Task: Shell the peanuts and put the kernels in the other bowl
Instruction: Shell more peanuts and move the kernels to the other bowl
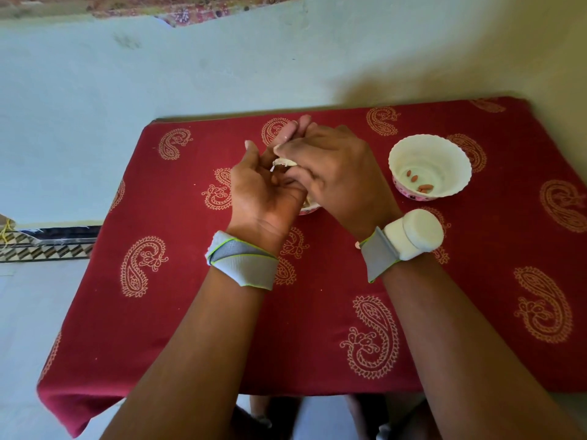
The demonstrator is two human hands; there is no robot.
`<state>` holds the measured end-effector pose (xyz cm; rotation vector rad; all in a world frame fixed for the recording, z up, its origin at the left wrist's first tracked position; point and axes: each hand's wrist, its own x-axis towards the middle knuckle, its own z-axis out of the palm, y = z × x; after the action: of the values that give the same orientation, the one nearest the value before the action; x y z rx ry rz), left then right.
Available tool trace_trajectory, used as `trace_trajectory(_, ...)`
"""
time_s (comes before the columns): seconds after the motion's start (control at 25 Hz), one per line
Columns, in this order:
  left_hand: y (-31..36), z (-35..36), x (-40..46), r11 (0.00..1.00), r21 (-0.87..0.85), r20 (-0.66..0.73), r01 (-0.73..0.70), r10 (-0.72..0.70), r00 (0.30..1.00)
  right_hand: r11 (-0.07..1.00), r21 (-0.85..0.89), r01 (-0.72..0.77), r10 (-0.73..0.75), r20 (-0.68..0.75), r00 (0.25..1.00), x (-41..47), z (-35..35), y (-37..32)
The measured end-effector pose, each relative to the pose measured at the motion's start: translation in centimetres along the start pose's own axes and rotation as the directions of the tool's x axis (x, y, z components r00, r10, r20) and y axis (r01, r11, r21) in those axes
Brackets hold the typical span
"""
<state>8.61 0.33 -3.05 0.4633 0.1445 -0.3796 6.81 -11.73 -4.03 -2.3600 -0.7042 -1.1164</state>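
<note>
Both hands meet above the middle of the red table. My left hand (265, 185) is palm up with its fingers partly curled, and a pale peanut shell (285, 162) lies between its fingers and those of my right hand (330, 173). My right hand comes over from the right and pinches the shell with thumb and fingertips. A white scalloped bowl (457, 166) to the right holds several reddish kernels (418, 183). A second bowl (309, 208) sits under my hands; only a bit of its rim shows.
The table (190, 328) wears a red cloth with gold paisley print and stands against a pale green wall (158, 74). Grey bands wrap both wrists, and the right one carries a white device (413, 236). Patterned floor tiles (41, 246) show at the left.
</note>
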Motion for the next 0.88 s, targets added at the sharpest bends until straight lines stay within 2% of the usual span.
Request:
trace_trajectory(0.08, -0.1, 0.1, 0.0, 1.000, 0.000, -0.058, -0.031, 0.031, 0.998, 0.993, 0.055, -0.108, 0.111, -0.050, 0.993, -0.1, 0.1, -0.1)
trace_trajectory(0.12, -0.1, 0.1, 0.2, 0.998, 0.002, -0.098, -0.070, 0.070, 0.993, 0.968, 0.137, -0.211, 0.223, -0.084, 0.971, -0.1, 0.1, -0.3)
trace_trajectory(0.2, 0.1, 0.4, 0.7, 0.979, 0.053, -0.158, -0.199, 0.205, 0.966, 0.825, 0.385, -0.414, 0.487, -0.112, 0.866, 0.0, 0.3, -0.6)
trace_trajectory(0.28, 0.3, 0.5, 0.8, 0.948, 0.146, -0.173, -0.283, 0.306, 0.936, 0.648, 0.571, -0.504, 0.660, -0.089, 0.746, 0.1, 0.5, -0.7)
trace_trajectory(0.36, 0.5, 0.4, 0.8, 0.933, 0.253, -0.142, -0.257, 0.298, 0.944, 0.542, 0.647, -0.537, 0.733, -0.051, 0.678, 0.1, 0.7, -0.6)
trace_trajectory(0.44, 0.8, 0.3, 0.5, 0.872, 0.435, -0.083, -0.226, 0.289, 0.954, 0.482, 0.670, -0.565, 0.768, -0.012, 0.640, 0.0, 0.7, -0.5)
trace_trajectory(0.52, 0.8, 0.3, 0.1, 0.778, 0.583, -0.007, -0.235, 0.294, 0.956, 0.470, 0.661, -0.585, 0.777, 0.004, 0.629, -0.1, 0.8, -0.6)
trace_trajectory(0.6, 0.7, 0.4, -0.1, 0.642, 0.713, 0.073, -0.281, 0.330, 0.941, 0.484, 0.653, -0.582, 0.774, -0.009, 0.633, -0.2, 0.8, -0.6)
trace_trajectory(0.68, 0.6, 0.0, -0.3, 0.472, 0.807, 0.157, -0.356, 0.409, 0.899, 0.511, 0.636, -0.579, 0.755, -0.010, 0.656, -0.3, 0.7, -0.6)
trace_trajectory(0.72, 0.5, -0.2, -0.2, 0.417, 0.817, 0.196, -0.399, 0.449, 0.872, 0.525, 0.619, -0.585, 0.740, 0.009, 0.673, -0.3, 0.7, -0.6)
trace_trajectory(0.8, 0.6, -0.7, -0.1, 0.333, 0.822, 0.260, -0.463, 0.503, 0.824, 0.608, 0.526, -0.594, 0.673, 0.056, 0.738, -0.4, 0.5, -0.7)
trace_trajectory(0.88, 0.8, -1.0, 0.1, 0.261, 0.838, 0.308, -0.479, 0.500, 0.810, 0.738, 0.360, -0.570, 0.578, 0.099, 0.810, -0.4, 0.5, -0.5)
